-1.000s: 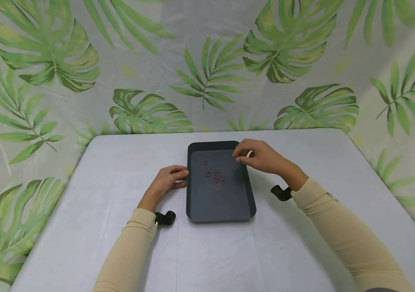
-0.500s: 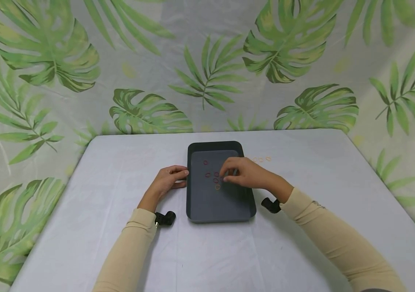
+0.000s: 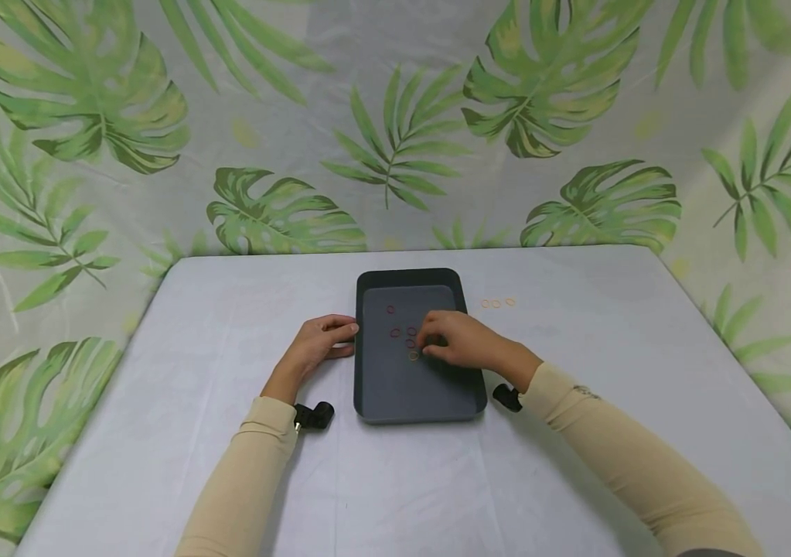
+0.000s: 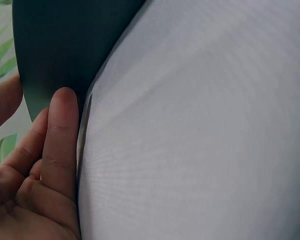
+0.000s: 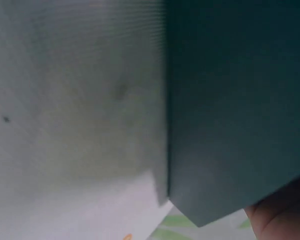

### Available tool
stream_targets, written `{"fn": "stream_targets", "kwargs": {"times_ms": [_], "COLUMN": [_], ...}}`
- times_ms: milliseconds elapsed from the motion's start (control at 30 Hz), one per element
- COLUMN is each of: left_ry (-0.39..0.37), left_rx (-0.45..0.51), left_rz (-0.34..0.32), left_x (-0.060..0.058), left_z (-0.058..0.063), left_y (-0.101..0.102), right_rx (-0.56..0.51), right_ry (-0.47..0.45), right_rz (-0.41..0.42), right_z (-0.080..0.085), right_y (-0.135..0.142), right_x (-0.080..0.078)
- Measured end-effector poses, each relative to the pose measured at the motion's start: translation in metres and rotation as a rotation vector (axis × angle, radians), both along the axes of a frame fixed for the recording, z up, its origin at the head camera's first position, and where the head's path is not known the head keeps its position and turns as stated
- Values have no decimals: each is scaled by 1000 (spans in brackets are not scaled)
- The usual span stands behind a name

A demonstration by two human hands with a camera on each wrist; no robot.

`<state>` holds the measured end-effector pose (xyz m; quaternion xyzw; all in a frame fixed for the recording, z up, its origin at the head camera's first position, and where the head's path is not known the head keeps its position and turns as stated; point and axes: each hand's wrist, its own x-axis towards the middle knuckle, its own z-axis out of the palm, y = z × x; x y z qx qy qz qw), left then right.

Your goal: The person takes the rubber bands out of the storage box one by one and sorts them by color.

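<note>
A dark grey rectangular tray [image 3: 430,394] lies on the white-covered table. Inside it are several small thin red rings, like rubber bands, one of them a red ring [image 3: 390,309] near the far end. A yellow ring [image 3: 413,356] lies nearer the middle. My left hand [image 3: 311,340] rests at the tray's left side, its straight fingers against the outer wall and the thumb by the rim. My right hand [image 3: 465,340] reaches over the right rim, fingers bent and thumb apart from them, fingertips close beside the yellow ring. In the right wrist view the tray wall hides those fingertips.
Three orange rings lie in a row on the table right of the tray, the middle orange ring [image 3: 496,304] among them. A leaf-patterned cloth [image 3: 395,155] hangs behind the table [image 3: 263,294]. Both wrists carry small black cameras.
My right hand has moved from the tray's upper right rim leftward and down into the tray, uncovering the orange rings on the table and covering a red ring. My left hand stays.
</note>
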<state>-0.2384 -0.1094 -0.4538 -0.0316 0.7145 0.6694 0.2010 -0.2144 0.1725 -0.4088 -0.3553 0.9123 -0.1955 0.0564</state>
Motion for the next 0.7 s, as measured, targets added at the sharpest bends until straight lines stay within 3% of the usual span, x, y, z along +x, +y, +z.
{"fn": "stream_targets", "kwargs": {"times_ms": [400,700], "left_ry": [0,7], "left_rx": [11,5], "left_rz": [3,1], "left_x": [0,-1], "left_z": [1,0], "left_y": [1,0], "right_rx": [72,96], "right_ry": [84,110], "right_rz": [-45,-87], "right_z": [-18,-20], "right_y": [-6,-12], "right_x": [2,2]}}
